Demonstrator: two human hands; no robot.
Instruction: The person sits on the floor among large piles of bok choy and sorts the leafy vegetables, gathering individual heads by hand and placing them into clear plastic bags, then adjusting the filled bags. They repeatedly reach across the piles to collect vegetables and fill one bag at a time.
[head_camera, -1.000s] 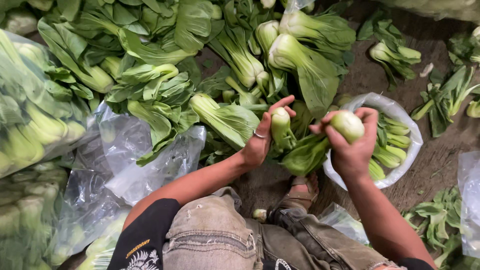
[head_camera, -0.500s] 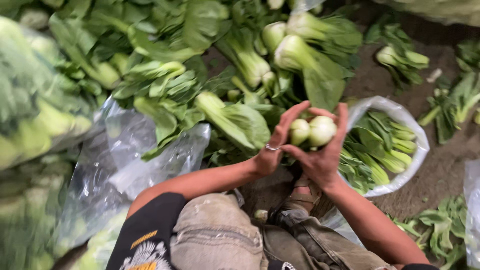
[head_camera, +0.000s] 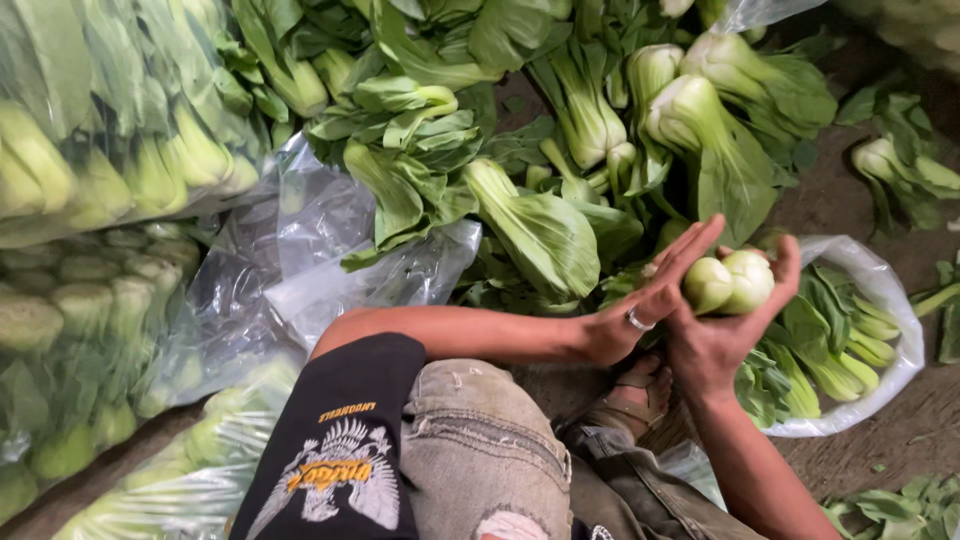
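Currently, 2 bok choy heads (head_camera: 728, 283) sit base-up and side by side, touching each other, cupped between both hands directly above the open mouth of a white plastic bag (head_camera: 880, 275). I read the right hand (head_camera: 725, 335) as the carrier: its fingers curl up behind and under the pale bulbs and press them together, leaves hanging down toward the bag. My left hand (head_camera: 640, 310) closes in from the other side, fingers extended and lightly spread, a ring on 1 finger, fingertips resting against the nearer bulb; it steadies more than it clamps.

Step in hand, by my judgement: bunching and aligning the stems before they go into the bag, which already holds several heads lying leaf-end inward.

What the next move appears to call for:
1. Keep both bulbs pressed together so neither slips.
2. Lower them leaf-first, clear of the bag's rim.
3. Lay them parallel to the packed heads.

Outward from there, a loose pile of bok choy (head_camera: 540, 225) lies ahead of me, clear filled bags (head_camera: 110, 150) stack at the left, and crumpled clear plastic (head_camera: 330, 270) lies between them.
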